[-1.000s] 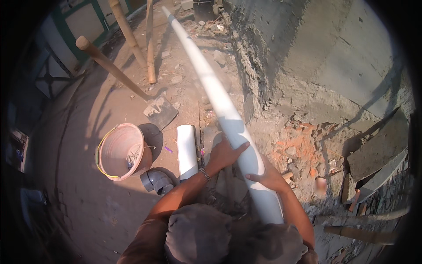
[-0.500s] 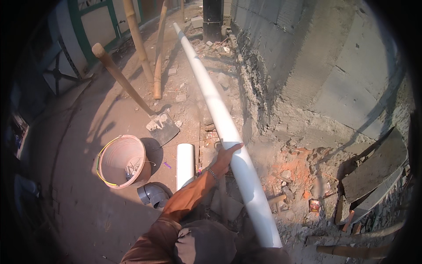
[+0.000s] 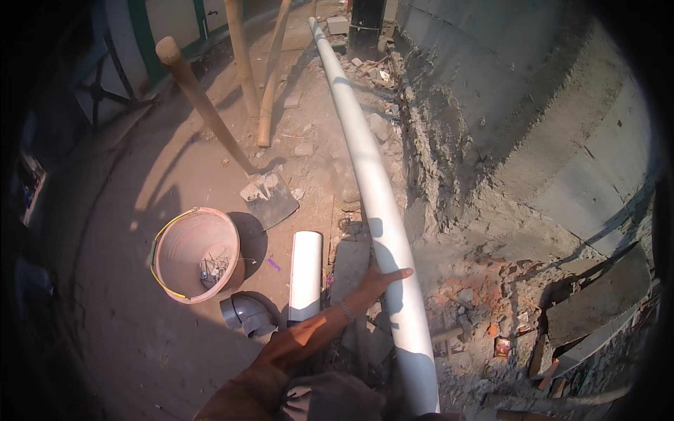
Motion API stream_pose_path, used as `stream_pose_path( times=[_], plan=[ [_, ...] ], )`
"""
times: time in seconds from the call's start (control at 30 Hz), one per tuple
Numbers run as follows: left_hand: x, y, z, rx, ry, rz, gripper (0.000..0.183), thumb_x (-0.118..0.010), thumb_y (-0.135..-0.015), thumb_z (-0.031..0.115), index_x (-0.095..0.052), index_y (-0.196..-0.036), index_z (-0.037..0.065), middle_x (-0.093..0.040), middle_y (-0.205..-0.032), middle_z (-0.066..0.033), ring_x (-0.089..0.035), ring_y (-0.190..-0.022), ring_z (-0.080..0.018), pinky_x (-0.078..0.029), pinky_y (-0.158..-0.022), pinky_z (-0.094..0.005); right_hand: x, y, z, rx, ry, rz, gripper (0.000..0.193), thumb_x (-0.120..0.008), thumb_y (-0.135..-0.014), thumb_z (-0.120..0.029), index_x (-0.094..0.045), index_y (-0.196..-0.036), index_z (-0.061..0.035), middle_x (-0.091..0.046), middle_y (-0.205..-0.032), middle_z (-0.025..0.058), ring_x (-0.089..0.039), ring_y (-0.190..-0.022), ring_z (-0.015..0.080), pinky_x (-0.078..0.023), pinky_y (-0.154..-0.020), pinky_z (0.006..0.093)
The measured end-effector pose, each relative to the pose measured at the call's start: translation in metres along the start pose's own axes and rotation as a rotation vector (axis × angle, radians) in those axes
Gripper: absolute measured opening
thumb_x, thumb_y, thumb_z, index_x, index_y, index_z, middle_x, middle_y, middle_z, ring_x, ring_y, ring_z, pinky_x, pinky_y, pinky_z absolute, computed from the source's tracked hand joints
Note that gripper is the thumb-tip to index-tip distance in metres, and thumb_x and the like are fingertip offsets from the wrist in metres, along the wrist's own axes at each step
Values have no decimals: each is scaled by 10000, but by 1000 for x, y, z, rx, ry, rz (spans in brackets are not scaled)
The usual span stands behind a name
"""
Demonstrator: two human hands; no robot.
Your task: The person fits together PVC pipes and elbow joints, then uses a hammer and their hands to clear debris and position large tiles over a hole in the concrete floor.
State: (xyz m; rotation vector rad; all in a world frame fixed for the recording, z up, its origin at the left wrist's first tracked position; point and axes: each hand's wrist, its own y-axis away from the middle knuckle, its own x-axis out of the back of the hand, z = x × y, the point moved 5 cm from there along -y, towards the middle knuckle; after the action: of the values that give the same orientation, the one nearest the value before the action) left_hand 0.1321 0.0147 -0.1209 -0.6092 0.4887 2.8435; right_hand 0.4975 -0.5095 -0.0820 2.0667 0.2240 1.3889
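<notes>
A long white plastic pipe (image 3: 382, 200) slants from the far middle down to the lower edge. My left hand (image 3: 385, 281) grips it near its close end, the thumb lying across the top and the other fingers hidden behind its side. A bracelet circles that wrist. Beside my left forearm lies a short piece of white pipe (image 3: 307, 266), and left of that a grey pipe elbow (image 3: 246, 312). My right hand does not show.
A pink bucket (image 3: 189, 256) with scraps inside stands at left. Behind it, a shovel (image 3: 267, 200) leans with its handle up, near bamboo poles (image 3: 263, 105). A rough concrete wall (image 3: 505, 140) rises at right, with rubble (image 3: 463, 302) and a broken slab (image 3: 597, 302) below.
The view has shifted slightly. My left hand sits lower in the picture, still on the long pipe, and the pipe stands a little steeper, its far end further right.
</notes>
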Motion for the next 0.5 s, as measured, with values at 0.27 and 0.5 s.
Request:
stream_pose_path(
  times=[0.27, 0.5],
  plan=[
    [-3, -15, 45, -28, -147, 84, 723, -855, -799, 319, -527, -1323, -56, -665, -1160, -171, -679, -1010, -252, -549, -896, -366, 43, -60, -73, 71, -200, -74, 848, -828, -740, -202, -436, -1465, -2, -591, -1366, 194, -577, -1249, 317, -464, -1062, 421],
    [54, -93, 126, -150, -32, 35, 567, -765, -901, 323, -592, -1271, -71, -690, -1158, -134, -676, -1044, -235, -536, -889, -366, 82, -135, -179, 269, -747, -295, 826, -888, -704, -113, -493, -1417, 20, -628, -1310, 176, -603, -1211, 268, -474, -1047, 397]
  ],
)
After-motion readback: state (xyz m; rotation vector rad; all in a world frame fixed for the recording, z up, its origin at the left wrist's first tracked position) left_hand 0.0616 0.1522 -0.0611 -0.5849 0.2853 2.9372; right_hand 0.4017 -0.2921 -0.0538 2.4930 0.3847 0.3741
